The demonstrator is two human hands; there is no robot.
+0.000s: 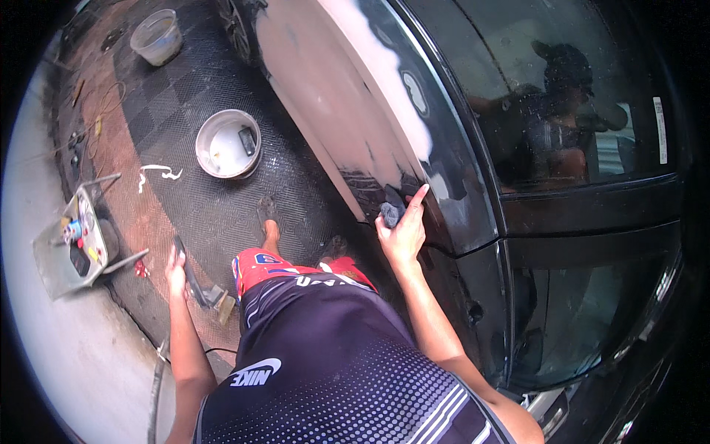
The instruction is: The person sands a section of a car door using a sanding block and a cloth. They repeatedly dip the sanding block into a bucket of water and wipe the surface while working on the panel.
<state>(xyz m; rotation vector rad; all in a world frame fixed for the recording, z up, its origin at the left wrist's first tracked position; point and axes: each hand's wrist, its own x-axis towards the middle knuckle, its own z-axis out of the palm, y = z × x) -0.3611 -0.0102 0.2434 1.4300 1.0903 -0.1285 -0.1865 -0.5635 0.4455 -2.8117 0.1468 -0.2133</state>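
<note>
My right hand (403, 237) is at the lower part of a black car door (362, 96), a large area of which is coated in pale pinkish-grey filler or primer. A dark grey wad (391, 213), perhaps a sanding pad or cloth, is pinched in its fingers, with the index finger stretched along the panel. Low on the left, my left hand (176, 275) hangs away from the car. Beside its fingers runs a long dark strip (194, 285); whether the hand grips it, I cannot tell.
A white bucket (228, 145) holding pale liquid and a dark block stands on the textured floor mat. Farther off is a second tub (157, 38). An overturned-looking stool (74, 244) carries small items at left, by the pale wall. A white strip (159, 172) lies between.
</note>
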